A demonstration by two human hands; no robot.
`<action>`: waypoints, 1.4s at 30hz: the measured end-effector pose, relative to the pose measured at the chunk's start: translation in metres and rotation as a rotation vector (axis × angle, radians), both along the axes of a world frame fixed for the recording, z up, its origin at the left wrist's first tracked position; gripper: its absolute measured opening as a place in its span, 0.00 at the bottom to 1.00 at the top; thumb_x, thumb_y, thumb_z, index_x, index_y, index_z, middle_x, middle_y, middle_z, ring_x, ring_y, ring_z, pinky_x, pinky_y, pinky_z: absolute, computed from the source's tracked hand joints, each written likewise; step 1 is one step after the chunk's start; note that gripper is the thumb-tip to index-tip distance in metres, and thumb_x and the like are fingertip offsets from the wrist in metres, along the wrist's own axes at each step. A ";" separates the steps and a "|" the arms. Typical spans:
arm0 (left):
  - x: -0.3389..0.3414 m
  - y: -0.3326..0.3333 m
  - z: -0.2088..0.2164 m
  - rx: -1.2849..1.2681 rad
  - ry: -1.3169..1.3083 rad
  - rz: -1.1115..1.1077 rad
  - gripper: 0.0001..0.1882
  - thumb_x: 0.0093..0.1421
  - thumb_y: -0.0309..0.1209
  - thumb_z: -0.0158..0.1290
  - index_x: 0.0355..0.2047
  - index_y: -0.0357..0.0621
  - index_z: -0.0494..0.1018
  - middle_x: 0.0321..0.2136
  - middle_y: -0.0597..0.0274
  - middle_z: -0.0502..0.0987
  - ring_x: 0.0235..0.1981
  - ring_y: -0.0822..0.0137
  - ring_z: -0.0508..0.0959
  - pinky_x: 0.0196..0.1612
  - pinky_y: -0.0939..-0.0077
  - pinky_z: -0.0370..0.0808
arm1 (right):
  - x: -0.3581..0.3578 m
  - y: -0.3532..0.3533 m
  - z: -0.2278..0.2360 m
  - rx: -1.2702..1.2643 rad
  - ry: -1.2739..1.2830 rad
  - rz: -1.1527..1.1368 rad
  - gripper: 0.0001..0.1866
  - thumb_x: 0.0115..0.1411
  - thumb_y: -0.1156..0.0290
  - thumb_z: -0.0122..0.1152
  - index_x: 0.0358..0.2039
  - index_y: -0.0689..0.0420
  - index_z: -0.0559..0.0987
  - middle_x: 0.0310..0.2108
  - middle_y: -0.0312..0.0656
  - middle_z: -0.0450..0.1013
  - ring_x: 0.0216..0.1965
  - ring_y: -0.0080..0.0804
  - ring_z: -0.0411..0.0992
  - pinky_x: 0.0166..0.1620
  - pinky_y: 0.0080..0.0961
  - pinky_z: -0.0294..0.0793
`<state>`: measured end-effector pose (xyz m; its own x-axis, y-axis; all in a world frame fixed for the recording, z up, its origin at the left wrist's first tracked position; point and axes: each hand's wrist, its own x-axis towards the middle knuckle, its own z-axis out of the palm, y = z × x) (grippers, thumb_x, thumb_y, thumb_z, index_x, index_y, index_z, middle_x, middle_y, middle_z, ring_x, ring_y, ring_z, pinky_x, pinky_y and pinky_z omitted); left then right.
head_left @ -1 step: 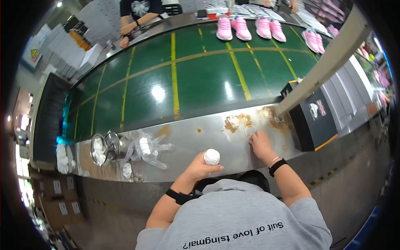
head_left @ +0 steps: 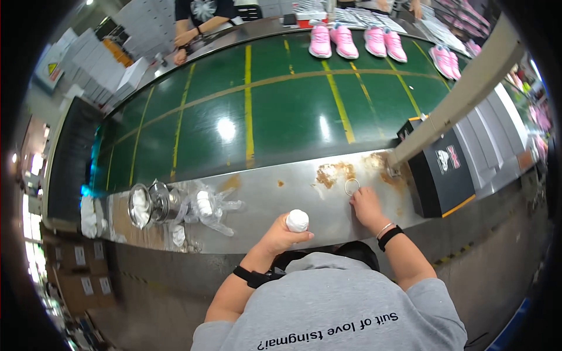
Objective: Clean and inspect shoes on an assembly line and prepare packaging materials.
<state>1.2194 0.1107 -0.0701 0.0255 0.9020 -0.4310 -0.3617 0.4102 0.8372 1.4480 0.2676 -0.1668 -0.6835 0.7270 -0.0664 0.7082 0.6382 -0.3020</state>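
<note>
Left hand [head_left: 280,236] is closed around a white-capped bottle [head_left: 297,220] at centre frame. Right hand [head_left: 366,206], fingers curled, touches a ring [head_left: 352,186] on the bench [head_left: 275,202]. A metal tin [head_left: 140,205] at left holds white material.

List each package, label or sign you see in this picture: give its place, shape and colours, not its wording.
Warning sign: far left wall, yellow triangle on white.
Cardboard boxes: lower left, brown with white labels.
Black box: right of the right hand, white logo, orange edge.
</note>
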 end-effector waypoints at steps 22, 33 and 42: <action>-0.007 0.008 0.029 0.276 0.803 0.117 0.12 0.46 0.26 0.62 0.29 0.41 0.71 0.31 0.65 0.73 0.32 0.69 0.73 0.36 0.76 0.71 | -0.021 0.019 0.017 -0.080 0.234 -0.020 0.06 0.55 0.73 0.56 0.29 0.60 0.70 0.30 0.49 0.68 0.36 0.44 0.67 0.42 0.33 0.67; -0.015 0.012 0.042 0.541 0.963 0.062 0.14 0.43 0.26 0.62 0.29 0.40 0.70 0.44 0.49 0.71 0.47 0.55 0.72 0.45 0.68 0.70 | -0.101 -0.032 0.135 -0.717 0.681 0.250 0.05 0.62 0.72 0.49 0.31 0.59 0.68 0.25 0.35 0.67 0.28 0.20 0.65 0.33 0.21 0.67; -0.006 0.013 0.040 0.372 0.989 0.113 0.13 0.42 0.23 0.58 0.29 0.40 0.68 0.29 0.52 0.72 0.32 0.51 0.75 0.34 0.63 0.71 | -0.095 -0.032 0.138 -1.307 0.991 -0.003 0.04 0.62 0.71 0.51 0.35 0.56 0.67 0.25 0.32 0.67 0.26 0.16 0.63 0.31 0.16 0.65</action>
<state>1.2130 0.1238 -0.0306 -0.2776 0.9565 0.0893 0.5288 0.0745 0.8455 1.3526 0.2358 -0.0289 -0.8297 0.5339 -0.1631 -0.0784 -0.4006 -0.9129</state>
